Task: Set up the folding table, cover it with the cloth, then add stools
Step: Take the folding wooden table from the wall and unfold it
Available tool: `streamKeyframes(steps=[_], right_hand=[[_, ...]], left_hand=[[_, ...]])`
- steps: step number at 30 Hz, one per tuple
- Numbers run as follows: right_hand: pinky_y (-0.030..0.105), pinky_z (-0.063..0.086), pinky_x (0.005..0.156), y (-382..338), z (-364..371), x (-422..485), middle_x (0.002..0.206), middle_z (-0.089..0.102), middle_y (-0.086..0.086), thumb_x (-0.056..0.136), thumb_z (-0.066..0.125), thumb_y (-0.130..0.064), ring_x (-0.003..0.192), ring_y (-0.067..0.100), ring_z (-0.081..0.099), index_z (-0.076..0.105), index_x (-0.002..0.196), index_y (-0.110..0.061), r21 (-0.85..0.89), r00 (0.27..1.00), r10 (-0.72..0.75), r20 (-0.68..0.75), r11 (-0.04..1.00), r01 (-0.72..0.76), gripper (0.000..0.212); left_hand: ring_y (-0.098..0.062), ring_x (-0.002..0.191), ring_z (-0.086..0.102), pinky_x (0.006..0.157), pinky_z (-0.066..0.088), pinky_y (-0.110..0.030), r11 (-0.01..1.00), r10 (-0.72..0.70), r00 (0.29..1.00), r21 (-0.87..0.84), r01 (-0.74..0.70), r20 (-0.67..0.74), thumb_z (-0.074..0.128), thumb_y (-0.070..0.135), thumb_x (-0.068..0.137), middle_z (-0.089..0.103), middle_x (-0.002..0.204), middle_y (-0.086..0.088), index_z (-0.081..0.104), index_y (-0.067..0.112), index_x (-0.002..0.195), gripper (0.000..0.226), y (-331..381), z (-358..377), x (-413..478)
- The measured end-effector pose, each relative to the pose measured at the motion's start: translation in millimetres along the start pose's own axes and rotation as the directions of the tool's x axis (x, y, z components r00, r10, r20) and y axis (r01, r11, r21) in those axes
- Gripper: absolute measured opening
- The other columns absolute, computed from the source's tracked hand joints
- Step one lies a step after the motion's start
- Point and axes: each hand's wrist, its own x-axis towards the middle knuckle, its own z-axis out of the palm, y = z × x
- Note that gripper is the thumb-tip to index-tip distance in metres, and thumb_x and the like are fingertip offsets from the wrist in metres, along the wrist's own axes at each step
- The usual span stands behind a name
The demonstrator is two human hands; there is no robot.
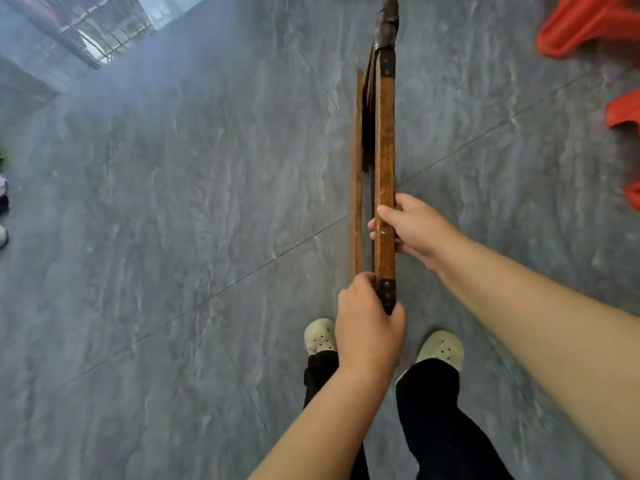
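Note:
The folding table (385, 140) is folded flat and stands on edge, seen from above as a narrow brown wooden slab with dark metal corner caps. A thinner wooden panel runs along its left side. My left hand (367, 327) grips the near corner, fingers curled around the dark cap. My right hand (412, 226) grips the top edge a little farther along, thumb over the wood. Red plastic stools (588, 26) lie at the upper right, with more red plastic (623, 110) at the right edge. No cloth is in view.
Grey marbled floor tiles (173, 237) spread all around. My feet in pale clogs (320, 336) stand just below the table. A wire rack (93, 32) is at the upper left. Small items (2, 202) sit at the left edge.

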Motion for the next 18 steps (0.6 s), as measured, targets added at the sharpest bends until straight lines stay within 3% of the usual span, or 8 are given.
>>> streamKeyframes(steps=[3, 8, 13, 18], right_hand=[[0.030, 0.053, 0.069, 13.0, -13.8, -13.0, 0.086, 0.064, 0.006, 0.099, 0.041, -0.018, 0.076, 0.017, 0.062, 0.052, 0.106, -0.014, -0.097, 0.999, -0.048, 0.022, 0.994, 0.050, 0.014], [0.021, 0.050, 0.058, 25.4, -47.3, -25.6, 0.083, 0.062, 0.004, 0.099, 0.039, -0.017, 0.072, 0.013, 0.060, 0.052, 0.108, -0.014, -0.193, 0.994, -0.080, 0.081, 0.977, 0.094, 0.016], [0.027, 0.049, 0.066, 30.3, -81.6, -37.8, 0.087, 0.061, 0.006, 0.100, 0.039, -0.018, 0.081, 0.020, 0.059, 0.051, 0.113, -0.011, -0.251, 0.989, -0.024, 0.147, 0.966, 0.061, 0.020], [0.017, 0.047, 0.057, 31.2, -94.3, -39.2, 0.091, 0.060, 0.010, 0.100, 0.038, -0.015, 0.074, 0.014, 0.057, 0.050, 0.117, -0.009, -0.327, 0.979, -0.050, 0.198, 0.938, 0.114, 0.022]], left_hand=[[0.000, 0.082, 0.044, 0.065, 0.037, -0.015, 0.999, -0.024, 1.000, -0.047, 0.023, -0.014, 0.062, 0.031, 0.081, 0.050, 0.094, 0.012, 0.044, 0.031, 0.105, 0.030, 11.2, 26.1, -26.6], [-0.011, 0.096, 0.054, 0.079, 0.050, -0.032, 0.975, -0.127, 0.992, -0.189, 0.121, -0.021, 0.062, 0.028, 0.082, 0.054, 0.100, 0.008, 0.045, 0.025, 0.109, 0.033, 37.3, 66.9, -46.2], [-0.014, 0.100, 0.048, 0.079, 0.043, -0.028, 0.966, -0.178, 0.981, -0.203, 0.160, -0.073, 0.061, 0.026, 0.083, 0.054, 0.105, 0.003, 0.045, 0.019, 0.109, 0.031, 69.7, 105.6, -62.8], [-0.012, 0.097, 0.050, 0.078, 0.047, -0.029, 0.946, -0.229, 0.966, -0.263, 0.192, -0.119, 0.061, 0.027, 0.083, 0.055, 0.101, 0.006, 0.043, 0.023, 0.108, 0.031, 78.2, 130.4, -65.2]])
